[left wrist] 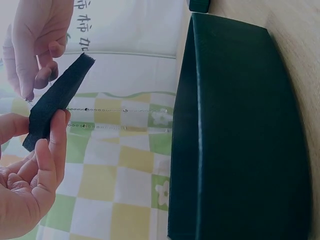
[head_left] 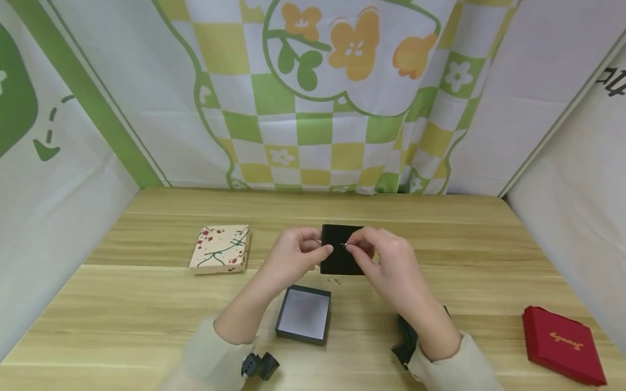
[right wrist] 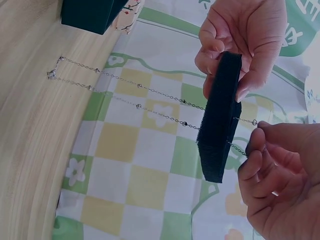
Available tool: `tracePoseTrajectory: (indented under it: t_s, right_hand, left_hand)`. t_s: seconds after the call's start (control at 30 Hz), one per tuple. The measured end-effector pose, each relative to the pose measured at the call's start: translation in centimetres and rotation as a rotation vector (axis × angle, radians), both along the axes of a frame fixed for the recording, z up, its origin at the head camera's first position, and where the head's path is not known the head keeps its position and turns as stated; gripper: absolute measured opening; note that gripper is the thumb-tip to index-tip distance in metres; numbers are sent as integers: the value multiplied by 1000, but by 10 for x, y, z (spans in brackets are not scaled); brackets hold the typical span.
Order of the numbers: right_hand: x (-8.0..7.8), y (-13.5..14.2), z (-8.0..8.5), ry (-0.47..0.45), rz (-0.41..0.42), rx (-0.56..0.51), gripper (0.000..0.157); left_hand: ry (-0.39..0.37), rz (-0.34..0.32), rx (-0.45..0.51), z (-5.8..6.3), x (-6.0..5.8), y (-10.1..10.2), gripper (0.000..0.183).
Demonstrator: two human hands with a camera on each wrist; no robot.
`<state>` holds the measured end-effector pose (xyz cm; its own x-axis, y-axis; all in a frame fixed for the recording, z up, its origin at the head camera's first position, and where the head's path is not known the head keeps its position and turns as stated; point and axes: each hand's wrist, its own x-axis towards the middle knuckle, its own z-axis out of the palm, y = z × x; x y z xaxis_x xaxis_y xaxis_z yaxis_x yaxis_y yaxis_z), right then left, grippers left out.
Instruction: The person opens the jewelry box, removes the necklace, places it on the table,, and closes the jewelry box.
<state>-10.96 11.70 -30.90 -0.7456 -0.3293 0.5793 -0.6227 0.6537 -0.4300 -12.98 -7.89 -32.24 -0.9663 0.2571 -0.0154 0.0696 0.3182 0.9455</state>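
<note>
A thin black jewelry pad is held up over the table by my left hand, thumb on one face and fingers behind. My right hand pinches the end of a fine silver necklace beside the pad. In the right wrist view, two beaded strands run from the pad down to the wood, where the necklace's lower end lies. A small ring shows on the strand at the right fingertips. Below the hands, an open dark green box with a pale inside sits on the table.
A cream flower-patterned box lies to the left on the wooden table. A red jewelry box is at the right front. Behind the table hangs a checkered curtain. A dark green object is partly hidden under the right forearm.
</note>
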Motion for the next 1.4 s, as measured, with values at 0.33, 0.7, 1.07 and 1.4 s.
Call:
tracePoseTrajectory:
  t_s: [0.33, 0.7, 1.07, 1.4]
  right_hand:
    - [-5, 2, -4, 63, 0, -55, 10]
    - [-7, 4, -2, 60, 27, -141, 12]
    - [-5, 9, 4, -5, 25, -177, 9]
    - [-4, 12, 7, 5, 46, -190, 5]
  left_hand:
    - [-3, -74, 39, -5, -3, 3, 13]
    - [-21, -135, -5, -8, -4, 5, 21]
    - [-31, -139, -20, -9, -2, 6, 17]
    - [-21, -130, -30, -11, -2, 5, 20]
